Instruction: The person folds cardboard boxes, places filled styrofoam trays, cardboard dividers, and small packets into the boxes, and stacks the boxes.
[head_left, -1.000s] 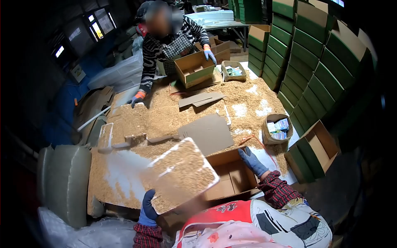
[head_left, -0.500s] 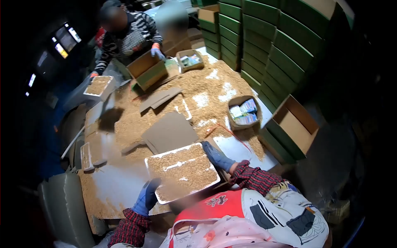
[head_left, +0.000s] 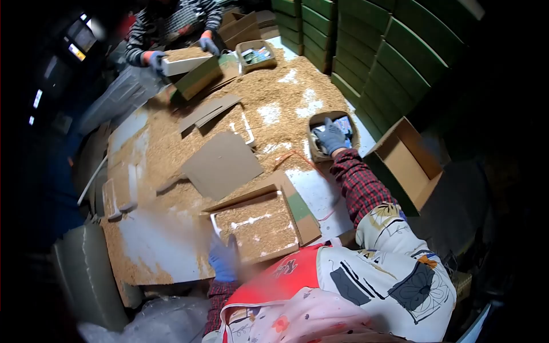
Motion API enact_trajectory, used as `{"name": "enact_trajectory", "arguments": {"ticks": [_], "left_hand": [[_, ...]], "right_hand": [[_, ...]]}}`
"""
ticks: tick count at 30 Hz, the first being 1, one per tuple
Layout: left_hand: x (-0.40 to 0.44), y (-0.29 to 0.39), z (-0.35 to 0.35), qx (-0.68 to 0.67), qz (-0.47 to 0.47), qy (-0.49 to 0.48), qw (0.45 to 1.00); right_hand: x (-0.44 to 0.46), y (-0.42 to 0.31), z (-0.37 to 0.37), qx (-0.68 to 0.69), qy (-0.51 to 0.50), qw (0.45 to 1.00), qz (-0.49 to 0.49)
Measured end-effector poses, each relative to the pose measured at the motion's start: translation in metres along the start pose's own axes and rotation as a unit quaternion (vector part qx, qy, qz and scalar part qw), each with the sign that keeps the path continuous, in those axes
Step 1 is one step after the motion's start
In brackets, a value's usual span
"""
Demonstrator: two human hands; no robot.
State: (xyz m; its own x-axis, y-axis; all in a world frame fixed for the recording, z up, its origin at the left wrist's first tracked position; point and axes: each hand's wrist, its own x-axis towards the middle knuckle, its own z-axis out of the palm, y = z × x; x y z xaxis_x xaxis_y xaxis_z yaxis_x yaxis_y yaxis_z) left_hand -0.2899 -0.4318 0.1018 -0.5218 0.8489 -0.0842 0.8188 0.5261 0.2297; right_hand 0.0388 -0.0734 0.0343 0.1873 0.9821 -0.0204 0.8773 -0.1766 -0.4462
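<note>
A white foam tray filled with tan grain-like material sits inside an open cardboard box at the table's near edge. At the tray's left corner is my left hand in a blue glove, thumb apart from the fingers, blurred by motion. My right hand, gloved in grey-blue, reaches into a round-cornered container of small colourful packets. Its fingertips lie among the packets, and whether they grip one is hidden.
Across the table, a co-worker's gloved hands hold another filled tray over a box. Flat cardboard lies mid-table. An open green box stands right, below stacked green boxes. A second packet container is farther back.
The filled tray has gone down into the box before me. My right hand has left the tray and moved to the packet container. The co-worker's tray has moved over their box.
</note>
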Motion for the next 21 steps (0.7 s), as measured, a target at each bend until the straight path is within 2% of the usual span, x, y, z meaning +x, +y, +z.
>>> {"name": "enact_trajectory", "arguments": {"ticks": [1, 3, 5, 6, 8, 9, 11, 13, 15, 16, 17, 18, 19, 20, 21], "left_hand": [[-0.004, 0.001, 0.002, -0.014, 0.007, 0.032, 0.999], [-0.015, -0.003, -0.004, -0.041, 0.079, 0.021, 0.996], [-0.025, -0.009, -0.004, 0.086, 0.173, 0.042, 0.980], [-0.024, -0.008, -0.007, 0.083, 0.180, 0.039, 0.979], [-0.020, 0.015, -0.026, 0.146, 0.148, -0.087, 0.974], [-0.012, 0.019, -0.021, 0.137, 0.162, -0.091, 0.973], [0.005, 0.020, -0.014, 0.172, 0.099, -0.184, 0.963], [0.014, 0.027, -0.012, 0.182, 0.101, -0.213, 0.954], [0.020, 0.024, 0.003, 0.281, 0.173, -0.258, 0.908], [0.021, 0.010, 0.022, 0.327, 0.243, -0.204, 0.890], [0.026, 0.012, 0.007, 0.329, 0.245, -0.203, 0.889], [0.033, 0.020, -0.023, 0.267, 0.286, -0.281, 0.876], [0.040, 0.026, -0.053, 0.205, 0.321, -0.355, 0.854], [0.042, 0.032, -0.073, 0.105, 0.343, -0.228, 0.905], [0.067, 0.026, -0.067, 0.018, 0.319, -0.164, 0.933]], "right_hand": [[0.009, 0.002, 0.004, -0.064, -0.055, 0.995, 0.048], [0.021, 0.015, 0.019, -0.118, -0.026, 0.992, 0.035], [0.027, 0.025, 0.024, -0.010, 0.045, 0.999, 0.030], [0.029, 0.032, 0.026, 0.044, 0.067, 0.997, 0.010], [0.017, 0.035, 0.013, 0.126, 0.102, 0.987, -0.011], [0.010, 0.039, 0.006, 0.171, 0.107, 0.979, -0.016], [0.011, 0.055, 0.013, 0.295, 0.102, 0.950, -0.019], [0.016, 0.069, 0.024, 0.345, 0.086, 0.935, 0.004], [0.004, 0.063, 0.012, 0.358, 0.093, 0.929, -0.014], [-0.003, 0.058, 0.003, 0.331, 0.121, 0.935, -0.042], [-0.013, 0.052, -0.006, 0.304, 0.148, 0.939, -0.070], [-0.032, 0.038, -0.019, 0.272, 0.183, 0.942, -0.072], [-0.044, 0.030, -0.013, 0.359, 0.224, 0.903, -0.071], [-0.074, 0.006, -0.031, 0.334, 0.235, 0.905, -0.118], [-0.114, -0.027, -0.062, 0.309, 0.243, 0.905, -0.165]]}}
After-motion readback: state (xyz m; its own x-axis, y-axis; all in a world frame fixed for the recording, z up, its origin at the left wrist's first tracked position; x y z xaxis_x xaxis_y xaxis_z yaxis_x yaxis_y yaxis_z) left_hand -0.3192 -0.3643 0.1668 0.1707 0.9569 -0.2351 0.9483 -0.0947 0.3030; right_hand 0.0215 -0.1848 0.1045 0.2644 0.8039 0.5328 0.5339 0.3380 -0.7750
